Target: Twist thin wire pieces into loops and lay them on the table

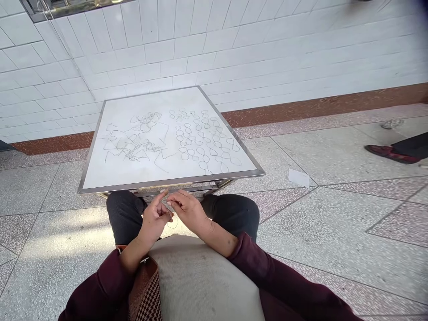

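My left hand (pixel 154 218) and my right hand (pixel 189 210) meet above my lap, close to the near edge of the table (pixel 171 183). Between them hangs a thin wire loop (pixel 173 228), its ring showing below my fingertips. My left thumb and a finger pinch the wire, while the left index finger stretches outward. The right fingertips are closed near the top of the loop; the wire itself is hardly visible there. On the left of the tabletop lies a loose tangle of bent thin wires (pixel 142 145). To the right, several figure-eight wire loops (pixel 202 142) lie in rough rows.
A white tiled wall (pixel 187 64) stands right behind the table. Another person's shoe (pixel 391 153) is on the floor at the far right. A white scrap (pixel 298 178) lies on the speckled floor. My knees (pixel 239 211) are at the table's front edge.
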